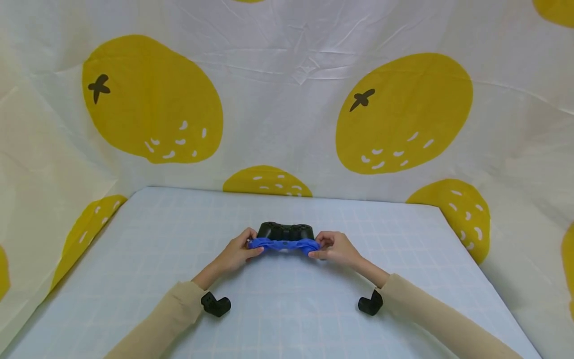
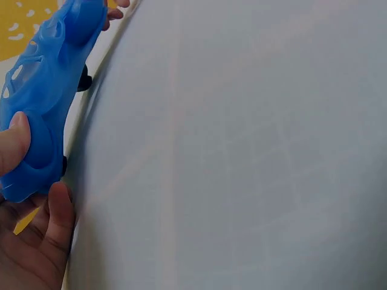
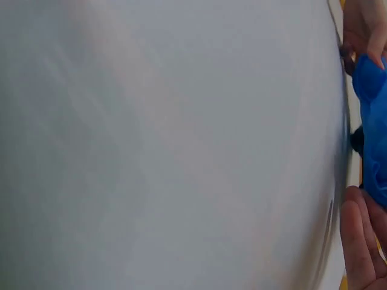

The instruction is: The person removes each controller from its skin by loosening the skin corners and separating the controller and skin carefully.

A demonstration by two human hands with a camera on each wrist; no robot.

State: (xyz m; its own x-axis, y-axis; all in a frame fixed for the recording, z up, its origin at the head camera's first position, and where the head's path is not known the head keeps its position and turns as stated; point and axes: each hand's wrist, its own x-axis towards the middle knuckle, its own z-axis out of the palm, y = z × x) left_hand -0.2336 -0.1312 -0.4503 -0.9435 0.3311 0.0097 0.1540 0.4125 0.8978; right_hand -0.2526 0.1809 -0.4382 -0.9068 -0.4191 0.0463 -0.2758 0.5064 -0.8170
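Both hands hold a blue silicone controller cover (image 1: 284,245) by its two ends, just on the near side of a black game controller (image 1: 286,232). My left hand (image 1: 238,249) pinches the left end, its thumb pressed on the front of the cover (image 2: 41,136). The right end is pinched between the thumb and fingers of my right hand (image 1: 335,248). In the left wrist view the cover looks soft, with several cut-out holes. Only part of the cover (image 3: 376,136) shows at the right edge of the right wrist view, and the controller is mostly hidden there.
A table with a pale blue checked cloth (image 1: 287,309) lies under the hands. Behind it and at the sides hangs a white curtain (image 1: 278,109) printed with yellow fruit. Black devices (image 1: 216,304) are strapped at both wrists, by the beige sleeves (image 1: 166,319).
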